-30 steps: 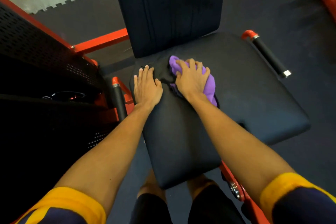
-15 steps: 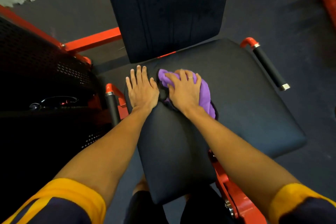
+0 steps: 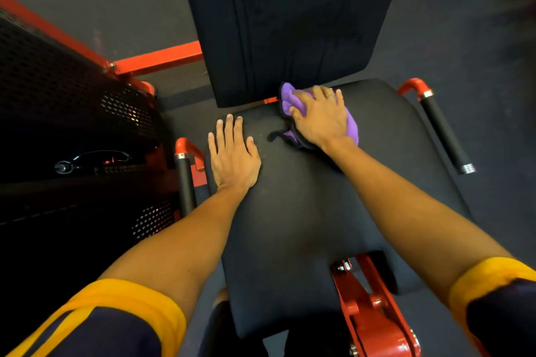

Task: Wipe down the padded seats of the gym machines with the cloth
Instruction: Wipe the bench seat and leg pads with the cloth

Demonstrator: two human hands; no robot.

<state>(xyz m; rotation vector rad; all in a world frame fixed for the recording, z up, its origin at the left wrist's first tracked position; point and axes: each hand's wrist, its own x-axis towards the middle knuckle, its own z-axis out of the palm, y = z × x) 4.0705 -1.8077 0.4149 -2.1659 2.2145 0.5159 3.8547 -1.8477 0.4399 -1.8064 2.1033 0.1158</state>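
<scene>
One wide-angle camera, worn on the head, looks forward and steeply down from just above the seat (image 3: 304, 226), which fills the middle of the frame. It sits near: the left forearm (image 3: 185, 240) and right forearm (image 3: 412, 211) run in from the lower corners. The backrest (image 3: 290, 23) stands at top centre, floor (image 3: 464, 38) at upper right, a mesh panel (image 3: 72, 95) at the left edge. It is the only view

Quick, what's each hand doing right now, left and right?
Left hand: open, flat on the seat pad, holding nothing.
Right hand: open, fingers spread, pressing the purple cloth onto the seat pad.
</scene>
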